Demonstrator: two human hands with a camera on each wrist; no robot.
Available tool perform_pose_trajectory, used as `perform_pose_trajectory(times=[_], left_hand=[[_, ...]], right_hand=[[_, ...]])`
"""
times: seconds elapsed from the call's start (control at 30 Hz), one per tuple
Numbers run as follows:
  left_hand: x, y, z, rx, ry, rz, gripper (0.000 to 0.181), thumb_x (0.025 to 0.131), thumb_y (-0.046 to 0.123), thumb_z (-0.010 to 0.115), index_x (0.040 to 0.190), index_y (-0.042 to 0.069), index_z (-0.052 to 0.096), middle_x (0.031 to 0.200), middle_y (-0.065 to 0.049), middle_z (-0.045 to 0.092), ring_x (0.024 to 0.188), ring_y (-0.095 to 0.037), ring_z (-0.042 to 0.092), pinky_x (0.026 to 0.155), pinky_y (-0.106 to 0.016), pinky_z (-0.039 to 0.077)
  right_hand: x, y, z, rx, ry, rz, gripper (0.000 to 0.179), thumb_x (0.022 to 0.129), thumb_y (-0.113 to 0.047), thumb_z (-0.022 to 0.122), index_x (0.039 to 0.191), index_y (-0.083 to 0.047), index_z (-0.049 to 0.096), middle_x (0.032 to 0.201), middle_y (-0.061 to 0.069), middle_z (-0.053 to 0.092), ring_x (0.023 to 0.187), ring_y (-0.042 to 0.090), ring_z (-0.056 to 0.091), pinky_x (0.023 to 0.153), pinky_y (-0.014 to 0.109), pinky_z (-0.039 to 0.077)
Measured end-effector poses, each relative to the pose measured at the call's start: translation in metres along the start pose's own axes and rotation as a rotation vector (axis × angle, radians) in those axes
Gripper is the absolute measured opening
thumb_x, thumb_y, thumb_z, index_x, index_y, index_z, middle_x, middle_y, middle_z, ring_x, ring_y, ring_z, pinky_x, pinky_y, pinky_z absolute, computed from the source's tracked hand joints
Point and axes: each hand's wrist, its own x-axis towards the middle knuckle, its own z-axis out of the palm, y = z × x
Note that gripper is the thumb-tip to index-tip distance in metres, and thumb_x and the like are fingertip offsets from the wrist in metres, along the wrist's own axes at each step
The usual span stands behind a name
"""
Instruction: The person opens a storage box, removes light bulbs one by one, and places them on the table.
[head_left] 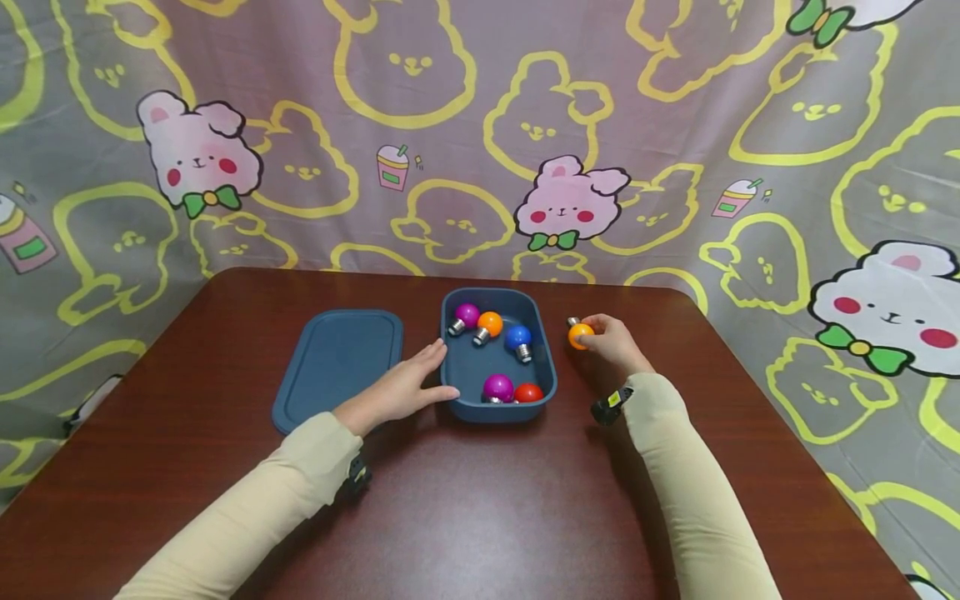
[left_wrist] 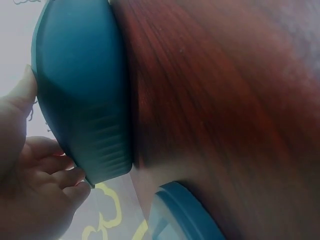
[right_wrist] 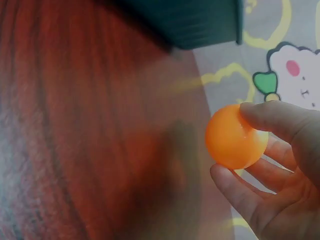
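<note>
My right hand (head_left: 617, 343) pinches an orange light bulb (head_left: 580, 336) with a silver screw base, just right of a dark blue box (head_left: 480, 362). In the right wrist view, thumb and fingers press the round orange globe (right_wrist: 231, 139) from opposite sides. At the box's left rim, my left hand (head_left: 401, 390) rests with fingers fairly straight and the thumb on the near part of the rim. Inside the box lie two purple bulbs, one at the far left (head_left: 467, 314) and one near the front (head_left: 497, 387), plus an orange (head_left: 491, 322), a blue (head_left: 517, 337) and a red bulb (head_left: 528, 393).
A flat dark blue lid (head_left: 341, 354) lies on the brown wooden table (head_left: 480, 508), left of the box. Behind the table hangs a cartoon-printed curtain (head_left: 457, 150). Dark devices are strapped at the left wrist (head_left: 358, 475) and right wrist (head_left: 609, 407).
</note>
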Motion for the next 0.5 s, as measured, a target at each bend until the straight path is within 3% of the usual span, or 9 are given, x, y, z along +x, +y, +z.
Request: perform_pose_trajectory(times=[0.5], left_hand=[[-0.0003,-0.0009,0.0005,-0.013,-0.005,-0.009,0.079,0.088,0.041,0.059,0.146,0.004,0.02,0.152,-0.011,0.012,0.137,-0.027,0.012,0.106,-0.045,0.019]], right_hand=[[-0.0005,0.0056,0.0015,-0.072,-0.026,0.042,0.041,0.089,-0.009,0.061,0.122,0.009,0.047,0.113,0.025,0.052,0.092,0.032,0.051,0.076,0.032,0.048]])
